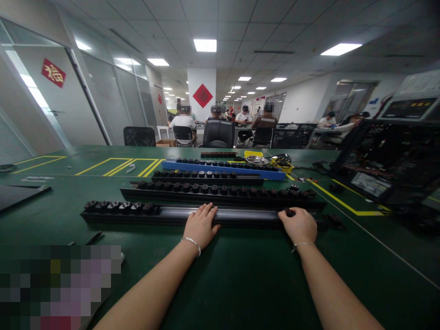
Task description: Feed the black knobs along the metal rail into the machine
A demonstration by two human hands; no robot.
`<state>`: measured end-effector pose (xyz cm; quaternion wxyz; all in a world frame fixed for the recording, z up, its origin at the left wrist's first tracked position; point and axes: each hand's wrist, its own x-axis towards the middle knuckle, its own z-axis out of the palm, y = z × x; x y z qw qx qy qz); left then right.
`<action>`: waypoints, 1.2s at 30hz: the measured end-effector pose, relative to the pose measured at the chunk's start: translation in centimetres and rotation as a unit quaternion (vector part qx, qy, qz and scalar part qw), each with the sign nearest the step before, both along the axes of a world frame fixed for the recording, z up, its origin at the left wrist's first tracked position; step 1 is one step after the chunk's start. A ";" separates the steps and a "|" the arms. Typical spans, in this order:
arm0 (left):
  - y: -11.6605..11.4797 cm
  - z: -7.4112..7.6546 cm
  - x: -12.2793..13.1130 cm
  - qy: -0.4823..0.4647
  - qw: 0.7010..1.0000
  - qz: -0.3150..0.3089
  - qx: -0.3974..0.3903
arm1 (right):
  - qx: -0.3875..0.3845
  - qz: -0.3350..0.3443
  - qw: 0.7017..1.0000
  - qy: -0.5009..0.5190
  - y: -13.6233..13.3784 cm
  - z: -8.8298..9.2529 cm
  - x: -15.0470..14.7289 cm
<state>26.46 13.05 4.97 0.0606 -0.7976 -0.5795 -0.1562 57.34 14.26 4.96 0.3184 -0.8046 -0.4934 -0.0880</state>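
Note:
A long black rail [245, 214] lies across the table in front of me, with a smooth, shiny strip along its bare middle. Several small black modules [118, 207] sit in a row on its left end. My left hand [200, 228] rests on the middle of the rail, fingers stretched out and holding nothing. Toward the right end, my right hand [300, 225] pinches a small black module [290, 212] at the rail's top; my fingers partly cover it. Just behind lies another black rail [223, 195] carrying a row of similar modules.
Farther back are a shorter black rail [249, 181], a blue rail [271, 174] and a metal dish [257, 160]. An opened black computer case [364, 160] stands at right. A dark flat panel [20, 196] lies at left. People sit at tables beyond.

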 end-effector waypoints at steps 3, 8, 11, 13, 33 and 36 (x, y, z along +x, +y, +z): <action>0.0 0.0 0.0 -0.001 1.000 0.000 0.003 | 0.000 -0.020 1.000 -0.003 0.0 -0.2 0.8; 0.0 -0.1 0.0 -0.004 1.000 -0.001 0.009 | 0.009 -0.037 0.999 -0.013 0.1 -0.4 1.4; 0.1 -0.2 0.0 -0.004 1.000 0.000 0.009 | 0.010 -0.036 0.999 -0.013 0.1 -0.4 1.4; 0.1 -0.2 0.0 -0.004 1.000 0.001 0.010 | 0.006 -0.040 0.999 -0.011 0.1 -0.3 1.4; 0.1 -0.3 -0.1 -0.002 1.000 -0.002 -0.001 | -0.006 -0.075 0.997 -0.005 -0.3 0.1 2.5; 0.1 -0.3 -0.1 -0.003 1.000 -0.002 0.004 | -0.008 -0.075 0.997 -0.002 -0.2 0.1 2.9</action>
